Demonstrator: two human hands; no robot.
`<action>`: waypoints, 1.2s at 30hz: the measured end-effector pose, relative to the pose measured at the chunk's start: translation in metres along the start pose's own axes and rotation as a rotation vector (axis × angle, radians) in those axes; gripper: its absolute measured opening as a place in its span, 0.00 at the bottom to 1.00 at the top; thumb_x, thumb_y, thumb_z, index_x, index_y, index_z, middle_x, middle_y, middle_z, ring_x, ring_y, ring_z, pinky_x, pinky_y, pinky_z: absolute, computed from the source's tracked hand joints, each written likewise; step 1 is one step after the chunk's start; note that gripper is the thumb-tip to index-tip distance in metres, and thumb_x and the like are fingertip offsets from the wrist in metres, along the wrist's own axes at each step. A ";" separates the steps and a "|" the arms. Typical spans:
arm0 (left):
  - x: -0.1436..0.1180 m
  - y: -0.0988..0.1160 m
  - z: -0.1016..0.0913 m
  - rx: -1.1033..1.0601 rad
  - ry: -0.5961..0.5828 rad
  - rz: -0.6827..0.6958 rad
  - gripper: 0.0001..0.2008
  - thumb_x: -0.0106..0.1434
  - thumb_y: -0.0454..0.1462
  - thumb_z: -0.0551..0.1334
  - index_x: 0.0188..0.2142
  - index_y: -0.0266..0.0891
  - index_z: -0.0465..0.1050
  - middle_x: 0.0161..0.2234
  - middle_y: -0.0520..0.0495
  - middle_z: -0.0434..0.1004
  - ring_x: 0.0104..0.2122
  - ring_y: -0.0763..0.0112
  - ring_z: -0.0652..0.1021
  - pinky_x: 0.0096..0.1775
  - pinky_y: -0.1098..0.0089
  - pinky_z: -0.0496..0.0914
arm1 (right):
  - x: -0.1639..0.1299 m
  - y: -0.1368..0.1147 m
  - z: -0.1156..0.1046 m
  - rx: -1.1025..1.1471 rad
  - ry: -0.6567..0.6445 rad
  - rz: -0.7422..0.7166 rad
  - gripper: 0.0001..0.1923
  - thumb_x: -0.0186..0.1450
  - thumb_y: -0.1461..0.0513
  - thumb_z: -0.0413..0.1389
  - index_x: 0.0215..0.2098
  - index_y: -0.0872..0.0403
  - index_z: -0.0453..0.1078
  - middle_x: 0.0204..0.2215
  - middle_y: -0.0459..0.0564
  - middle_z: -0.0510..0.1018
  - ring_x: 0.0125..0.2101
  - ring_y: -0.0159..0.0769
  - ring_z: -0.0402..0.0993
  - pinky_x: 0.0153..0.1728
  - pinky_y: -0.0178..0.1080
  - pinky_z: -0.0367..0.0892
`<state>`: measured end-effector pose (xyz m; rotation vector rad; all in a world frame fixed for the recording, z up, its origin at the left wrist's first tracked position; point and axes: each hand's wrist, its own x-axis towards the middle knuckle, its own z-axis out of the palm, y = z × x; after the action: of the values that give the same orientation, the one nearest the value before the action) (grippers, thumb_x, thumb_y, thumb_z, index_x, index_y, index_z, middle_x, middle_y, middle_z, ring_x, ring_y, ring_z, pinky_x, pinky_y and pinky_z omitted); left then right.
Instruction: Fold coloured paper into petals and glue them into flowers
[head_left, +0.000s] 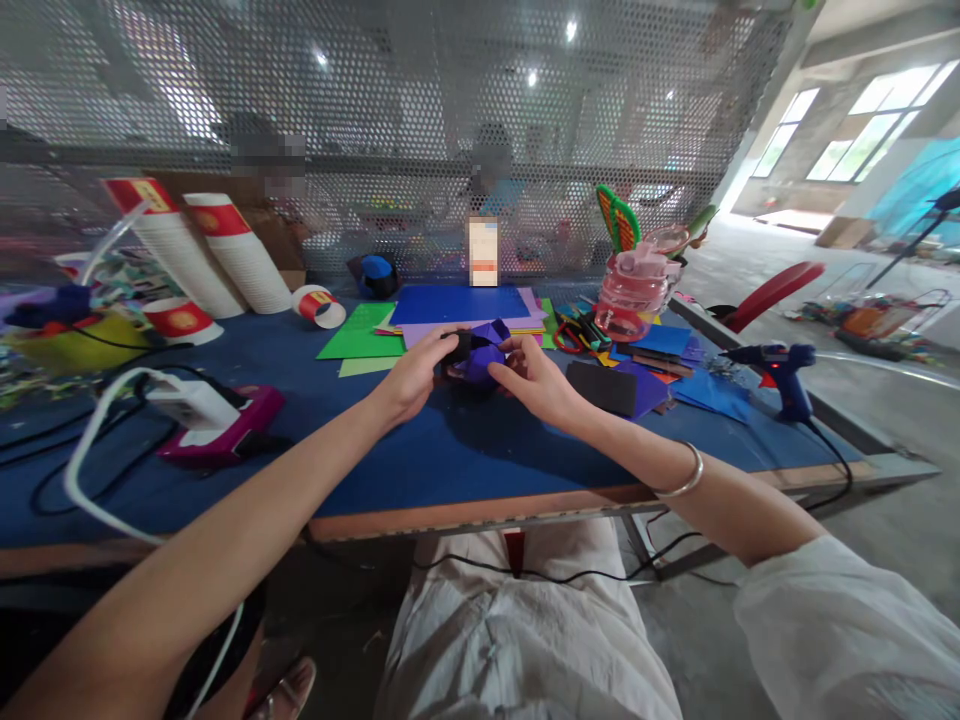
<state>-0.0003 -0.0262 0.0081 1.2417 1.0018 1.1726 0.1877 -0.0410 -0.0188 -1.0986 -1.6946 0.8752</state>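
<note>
Over the middle of the blue table, my left hand and my right hand hold a small purple-and-black craft piece between them. Its purple parts look like bent or folded sheet, and a black part lies by my left fingertips. My left fingers and thumb close on its left side. On the right side, my right thumb and fingers pinch the purple part. My fingers cover some of it, so its full shape is unclear. Just behind lies a stack of coloured sheets, with a blue one on top.
A glue gun stands on the right with its cord over the edge. Nearby are a pink bottle, scissors and a black sheet. To the left are stacked paper cups and a purple power strip with cables.
</note>
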 end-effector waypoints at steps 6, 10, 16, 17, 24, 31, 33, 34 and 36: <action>0.000 0.003 -0.001 -0.021 -0.004 -0.030 0.12 0.66 0.38 0.60 0.48 0.41 0.75 0.31 0.50 0.75 0.30 0.68 0.76 0.33 0.69 0.72 | -0.001 -0.001 0.000 0.026 0.004 0.018 0.17 0.64 0.54 0.59 0.47 0.50 0.60 0.31 0.41 0.69 0.33 0.34 0.72 0.38 0.41 0.72; 0.001 0.001 -0.002 -0.016 -0.010 -0.016 0.12 0.66 0.39 0.61 0.48 0.41 0.76 0.32 0.49 0.76 0.33 0.65 0.78 0.34 0.68 0.73 | -0.002 -0.004 -0.001 0.029 -0.004 0.034 0.16 0.65 0.55 0.58 0.46 0.50 0.60 0.32 0.41 0.68 0.32 0.34 0.73 0.38 0.42 0.73; 0.003 -0.001 -0.004 -0.008 -0.017 0.000 0.13 0.66 0.40 0.62 0.49 0.41 0.76 0.34 0.48 0.78 0.34 0.65 0.78 0.34 0.68 0.73 | -0.003 -0.004 0.000 0.029 0.002 0.026 0.16 0.65 0.55 0.58 0.46 0.50 0.60 0.31 0.41 0.68 0.32 0.34 0.73 0.38 0.42 0.73; 0.004 -0.001 -0.003 -0.007 -0.013 -0.003 0.13 0.66 0.40 0.61 0.49 0.41 0.75 0.34 0.48 0.78 0.34 0.66 0.78 0.33 0.68 0.73 | -0.003 -0.004 0.000 0.032 0.003 0.024 0.16 0.65 0.55 0.58 0.46 0.50 0.60 0.31 0.41 0.68 0.32 0.34 0.73 0.38 0.42 0.73; 0.002 0.001 0.000 -0.007 0.006 -0.018 0.12 0.67 0.39 0.60 0.48 0.41 0.75 0.32 0.49 0.77 0.29 0.68 0.77 0.31 0.69 0.72 | -0.002 -0.002 0.000 0.054 -0.005 0.024 0.16 0.65 0.55 0.58 0.46 0.50 0.60 0.31 0.41 0.67 0.31 0.33 0.72 0.37 0.41 0.73; 0.001 0.002 0.001 -0.005 0.009 -0.033 0.12 0.68 0.39 0.60 0.48 0.42 0.75 0.38 0.47 0.81 0.30 0.68 0.77 0.32 0.69 0.72 | -0.003 -0.003 0.000 0.058 0.002 0.031 0.16 0.65 0.55 0.58 0.46 0.50 0.60 0.31 0.41 0.68 0.31 0.33 0.73 0.36 0.41 0.73; 0.001 0.002 0.001 -0.006 0.015 -0.035 0.12 0.68 0.39 0.60 0.48 0.42 0.75 0.38 0.46 0.81 0.30 0.68 0.77 0.32 0.68 0.72 | -0.003 -0.003 0.000 0.059 0.001 0.034 0.15 0.65 0.55 0.58 0.46 0.49 0.60 0.31 0.41 0.68 0.30 0.33 0.73 0.36 0.41 0.73; 0.002 0.001 0.000 -0.005 0.012 -0.031 0.12 0.67 0.39 0.60 0.48 0.42 0.75 0.38 0.47 0.81 0.30 0.68 0.77 0.32 0.68 0.72 | -0.003 -0.003 0.000 0.059 0.000 0.034 0.15 0.65 0.55 0.58 0.46 0.49 0.60 0.31 0.40 0.68 0.30 0.33 0.73 0.36 0.41 0.73; 0.003 0.000 -0.001 -0.003 -0.002 -0.021 0.13 0.66 0.41 0.62 0.48 0.42 0.75 0.37 0.47 0.80 0.30 0.67 0.77 0.32 0.67 0.72 | -0.003 -0.003 -0.001 0.060 -0.004 0.036 0.15 0.65 0.55 0.58 0.46 0.49 0.60 0.31 0.40 0.68 0.31 0.33 0.73 0.36 0.41 0.73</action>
<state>-0.0008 -0.0234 0.0085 1.2274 1.0090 1.1556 0.1880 -0.0445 -0.0170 -1.0908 -1.6459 0.9448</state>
